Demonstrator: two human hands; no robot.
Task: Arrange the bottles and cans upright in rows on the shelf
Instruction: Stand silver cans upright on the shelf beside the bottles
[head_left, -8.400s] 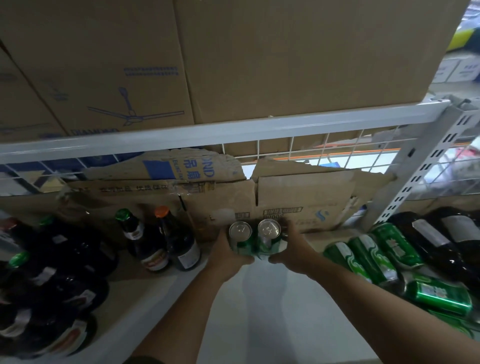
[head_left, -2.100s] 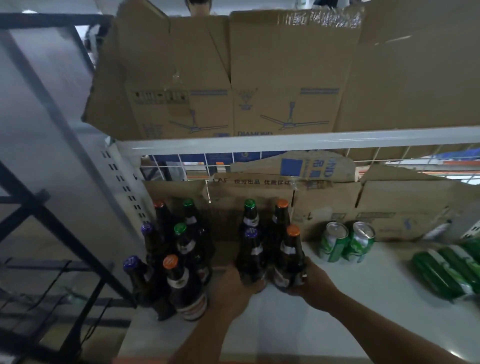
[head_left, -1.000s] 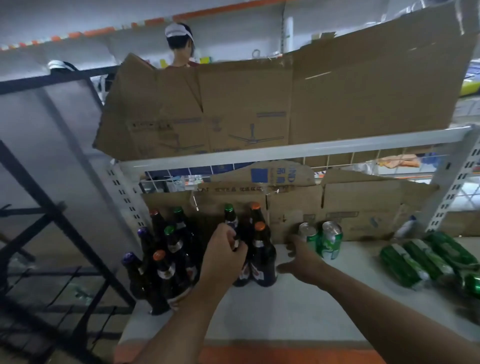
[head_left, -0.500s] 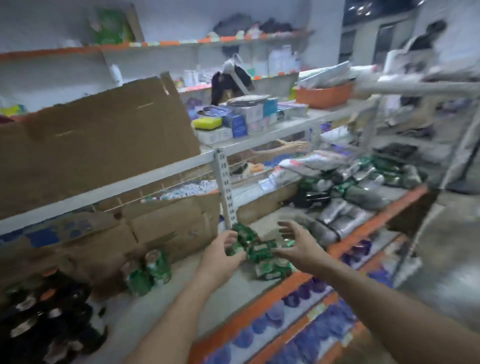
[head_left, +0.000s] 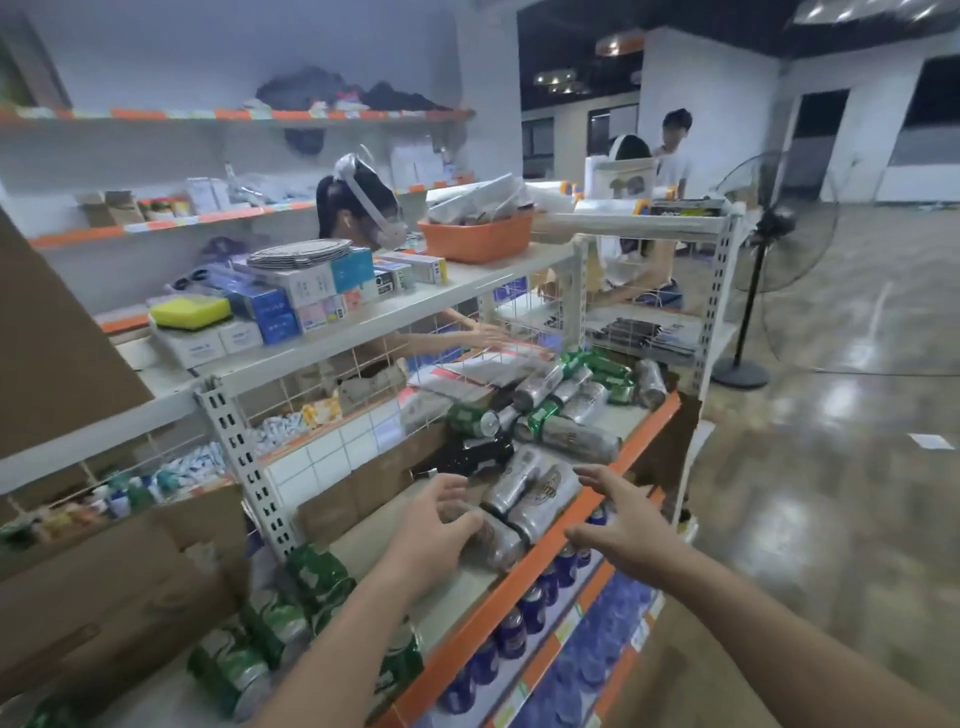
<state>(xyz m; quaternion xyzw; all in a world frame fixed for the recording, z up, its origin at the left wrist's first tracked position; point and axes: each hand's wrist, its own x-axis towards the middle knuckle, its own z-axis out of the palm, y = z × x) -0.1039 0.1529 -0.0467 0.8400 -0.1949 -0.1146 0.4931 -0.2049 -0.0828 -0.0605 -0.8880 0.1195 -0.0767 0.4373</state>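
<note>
Labels on silver cans blur unreadable beneath both spread hands.

Two bare forearms, no sleeves, watch or rings visible; left hand and right hand ungloved, fingers slender.

Both arms reach forward. The left hand is bent, fingers curled down. The right hand is open, fingers spread.

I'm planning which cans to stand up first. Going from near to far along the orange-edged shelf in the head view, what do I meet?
Green cans lying down → left hand → silver cans on their sides → mixed can pile.
</note>
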